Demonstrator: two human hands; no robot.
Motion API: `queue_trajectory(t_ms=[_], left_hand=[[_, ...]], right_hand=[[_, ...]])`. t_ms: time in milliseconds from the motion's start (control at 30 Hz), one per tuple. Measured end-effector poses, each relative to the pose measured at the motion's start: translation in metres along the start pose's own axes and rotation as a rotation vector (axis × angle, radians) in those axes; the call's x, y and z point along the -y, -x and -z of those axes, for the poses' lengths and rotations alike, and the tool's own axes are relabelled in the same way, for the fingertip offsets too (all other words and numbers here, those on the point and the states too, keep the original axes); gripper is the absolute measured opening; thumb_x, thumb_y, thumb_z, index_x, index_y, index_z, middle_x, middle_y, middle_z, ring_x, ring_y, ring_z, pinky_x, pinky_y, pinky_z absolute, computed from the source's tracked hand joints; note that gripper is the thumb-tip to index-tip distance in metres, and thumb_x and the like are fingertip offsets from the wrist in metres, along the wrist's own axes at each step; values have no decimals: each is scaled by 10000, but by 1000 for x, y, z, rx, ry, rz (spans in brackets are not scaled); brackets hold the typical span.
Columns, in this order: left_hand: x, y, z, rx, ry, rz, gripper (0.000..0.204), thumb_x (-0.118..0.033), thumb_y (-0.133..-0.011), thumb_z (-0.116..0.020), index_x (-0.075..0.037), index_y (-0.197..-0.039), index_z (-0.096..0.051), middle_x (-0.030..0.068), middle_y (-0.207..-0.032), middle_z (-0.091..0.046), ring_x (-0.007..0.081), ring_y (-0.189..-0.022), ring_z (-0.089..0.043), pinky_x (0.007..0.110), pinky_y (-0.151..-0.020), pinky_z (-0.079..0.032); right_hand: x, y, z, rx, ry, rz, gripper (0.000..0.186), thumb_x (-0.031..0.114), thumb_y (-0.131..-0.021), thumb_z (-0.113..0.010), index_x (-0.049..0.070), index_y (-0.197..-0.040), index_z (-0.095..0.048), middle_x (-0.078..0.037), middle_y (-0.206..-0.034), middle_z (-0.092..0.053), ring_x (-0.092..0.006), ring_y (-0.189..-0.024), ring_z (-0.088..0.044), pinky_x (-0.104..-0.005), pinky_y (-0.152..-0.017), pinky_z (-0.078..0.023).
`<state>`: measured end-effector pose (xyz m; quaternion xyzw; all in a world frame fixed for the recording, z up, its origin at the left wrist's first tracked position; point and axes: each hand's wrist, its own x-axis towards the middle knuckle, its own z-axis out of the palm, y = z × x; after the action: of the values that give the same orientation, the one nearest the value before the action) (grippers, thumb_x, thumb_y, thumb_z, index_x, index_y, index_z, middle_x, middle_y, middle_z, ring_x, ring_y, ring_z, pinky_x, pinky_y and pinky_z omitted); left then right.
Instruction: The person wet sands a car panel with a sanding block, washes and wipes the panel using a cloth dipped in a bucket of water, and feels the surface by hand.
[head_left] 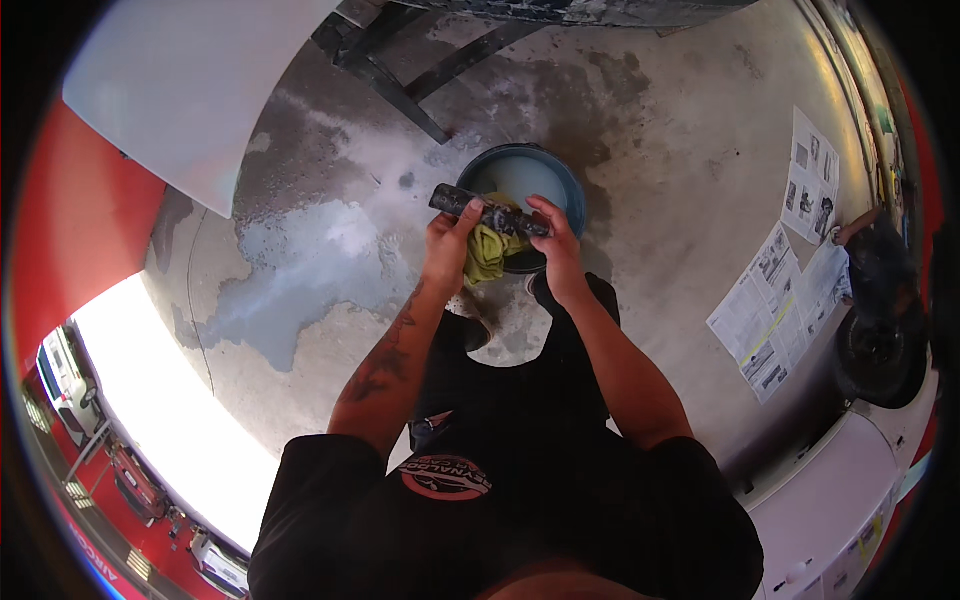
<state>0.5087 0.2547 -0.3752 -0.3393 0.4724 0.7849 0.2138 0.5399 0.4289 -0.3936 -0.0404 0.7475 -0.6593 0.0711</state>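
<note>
My left hand (452, 230) is closed on the left part of a dark, speckled cylinder (477, 208), and my right hand (552, 232) grips its right end. The cylinder is held roughly level, slightly tilted down to the right. Beneath it is a round dark bucket (573, 182) with cloudy, pale liquid. A yellow-green cloth (484, 258) lies at the bucket's near left side, right under my hands; whether my fingers also touch it I cannot tell.
Dark stand legs (395, 95) rise beyond the bucket. A pale panel (185, 95) overhangs upper left. Newspaper sheets (758, 340) lie right, where another person (878, 262) in dark clothing is beside a tyre (868, 358) and white car body (815, 500). More vehicles (68, 385) stand outside, left.
</note>
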Motion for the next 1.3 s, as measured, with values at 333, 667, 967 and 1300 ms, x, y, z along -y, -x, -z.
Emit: queue_trajectory(t_ms=[333, 667, 967, 1300], left_hand=[[140, -246, 53, 266, -1131, -504, 461, -341, -847, -706, -31, -1119, -501, 240, -927, -660, 404, -926, -675, 478, -815, -516], [265, -339, 102, 240, -1621, -682, 369, -222, -857, -604, -4, -1154, -606, 206, -915, -699, 366, -821, -691, 511, -753, -545], [189, -293, 88, 392, -1624, -486, 444, -230, -893, -583, -85, -1305, -506, 283, -1095, -668, 410, -1037, -662, 491, -867, -538], [149, -191, 132, 425, -1255, -1061, 398, -330, -987, -556, -128, -1320, -476, 215, -1107, -626, 430, -931, -657, 502, -789, -549]], right_hand=[[-351, -72, -26, -161, -421, -885, 368, 167, -961, -569, 66, -1314, -557, -86, -1165, -640, -214, -1044, -625, -346, -889, -489], [-544, -50, -13, 348, 784, -442, 484, 366, -834, -677, 7, -1157, -648, -256, -1141, -659, -414, -1057, -638, -474, -912, -500], [-285, -71, 27, 247, 725, -606, 402, 279, -696, -743, 21, -1003, -706, -175, -930, -701, -307, -879, -684, -384, -801, -525], [176, -138, 10, 202, 492, 691, 543, 148, -734, -763, 62, -1243, -594, -49, -1102, -651, -148, -1003, -626, -299, -924, -487]])
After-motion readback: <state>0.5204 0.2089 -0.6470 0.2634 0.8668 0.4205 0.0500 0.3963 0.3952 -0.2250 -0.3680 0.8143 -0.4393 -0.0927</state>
